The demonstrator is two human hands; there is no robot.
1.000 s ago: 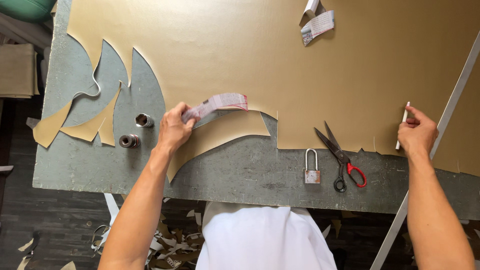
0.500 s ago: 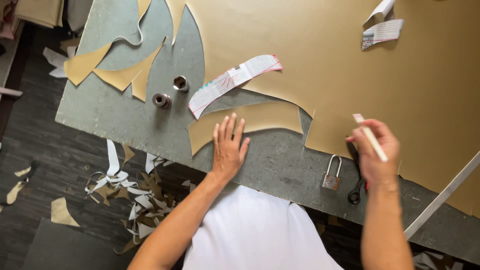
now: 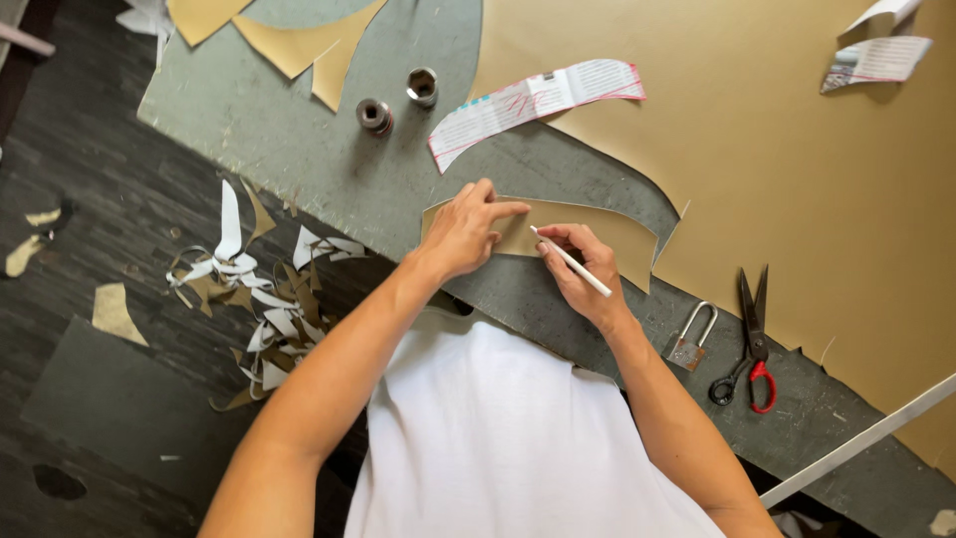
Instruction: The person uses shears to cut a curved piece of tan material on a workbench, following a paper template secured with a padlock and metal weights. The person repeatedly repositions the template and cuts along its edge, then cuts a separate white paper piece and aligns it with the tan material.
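My left hand (image 3: 468, 231) presses flat on a curved tan cut-out piece (image 3: 597, 231) that lies near the front edge of the grey-green table (image 3: 299, 130). My right hand (image 3: 586, 271) holds a thin white marker stick (image 3: 572, 261), its tip touching the same tan piece just beside my left fingers. A curved printed paper template (image 3: 533, 102) lies a little beyond the hands, partly on the large tan sheet (image 3: 797, 179).
A padlock (image 3: 690, 341) and black scissors with a red handle (image 3: 749, 344) lie right of my right hand. Two metal sockets (image 3: 396, 101) stand at the left. More printed paper (image 3: 876, 58) sits far right. Scraps (image 3: 254, 289) litter the dark floor.
My right hand has come in from the right with the white stick to the tan piece. My left hand has shifted onto that piece; the view has swung left.
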